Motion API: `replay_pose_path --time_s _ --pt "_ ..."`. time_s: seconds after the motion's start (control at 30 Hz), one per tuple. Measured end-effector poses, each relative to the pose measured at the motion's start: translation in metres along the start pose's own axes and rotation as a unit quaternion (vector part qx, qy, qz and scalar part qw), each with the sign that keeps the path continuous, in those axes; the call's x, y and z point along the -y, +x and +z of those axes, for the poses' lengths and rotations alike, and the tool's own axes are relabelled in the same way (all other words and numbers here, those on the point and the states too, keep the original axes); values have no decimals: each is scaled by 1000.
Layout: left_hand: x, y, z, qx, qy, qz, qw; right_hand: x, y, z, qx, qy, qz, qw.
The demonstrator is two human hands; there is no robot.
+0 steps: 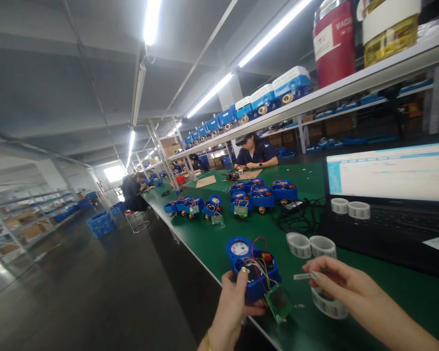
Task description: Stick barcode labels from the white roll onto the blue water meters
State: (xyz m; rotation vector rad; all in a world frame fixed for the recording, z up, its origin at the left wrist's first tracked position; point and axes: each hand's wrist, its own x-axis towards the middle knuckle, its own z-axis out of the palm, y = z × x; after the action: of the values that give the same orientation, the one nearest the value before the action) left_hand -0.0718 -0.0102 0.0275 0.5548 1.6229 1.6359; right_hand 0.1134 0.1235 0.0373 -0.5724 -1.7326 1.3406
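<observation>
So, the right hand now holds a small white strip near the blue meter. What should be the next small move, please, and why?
Probably bring the white strip leftward to the blue meter: the right hand pinches the strip, the left hand steadies the meter, and a gap separates strip and meter.

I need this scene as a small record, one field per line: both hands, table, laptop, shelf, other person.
Left hand: holds a blue meter wired to a green circuit board
Right hand: pinches a small white strip near a label roll
Green table: other blue meters, black cables
Laptop: open, screen lit
Shelf: red flask, row of blue devices
Other person: across the table, dark blue clothing
</observation>
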Motion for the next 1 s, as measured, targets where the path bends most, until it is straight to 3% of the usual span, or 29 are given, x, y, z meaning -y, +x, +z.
replay_pose_path --time_s 0.07,0.1,0.17,0.2,0.27,0.37,0.43,0.5,0.6,0.7,0.83,1.0 --pt "-3 -1 -2 -34 77 43 996 -1 1 0 -7 7 -4 1000" --pt "-5 -2 -4 -67 125 95 985 -2 1 -1 -10 11 -7 1000" --pt "-11 -4 -8 -119 228 245 935 -5 2 -1 -13 17 -10 1000" --pt "-14 -6 -11 -116 278 318 899 -7 2 -2 -15 20 -9 1000" --pt "-21 -10 -14 -40 370 423 826 -9 2 -4 -4 21 3 1000" --pt "-30 -12 -20 116 469 502 717 -10 3 -7 30 13 37 999" --pt "-35 -11 -25 163 517 524 656 -9 3 -8 41 10 52 998" --pt "-39 -11 -29 177 558 528 615 -7 3 -8 38 9 57 998" --pt "-42 -12 -31 180 594 538 570 -2 1 -6 29 8 63 998" --pt "-41 -15 -27 134 605 578 531 4 -2 -2 -20 4 55 998" --pt "-34 -11 -19 61 564 656 497 10 -3 0 -26 0 68 997" --pt "-24 0 -17 29 530 712 460 6 0 -6 -13 1 72 997"
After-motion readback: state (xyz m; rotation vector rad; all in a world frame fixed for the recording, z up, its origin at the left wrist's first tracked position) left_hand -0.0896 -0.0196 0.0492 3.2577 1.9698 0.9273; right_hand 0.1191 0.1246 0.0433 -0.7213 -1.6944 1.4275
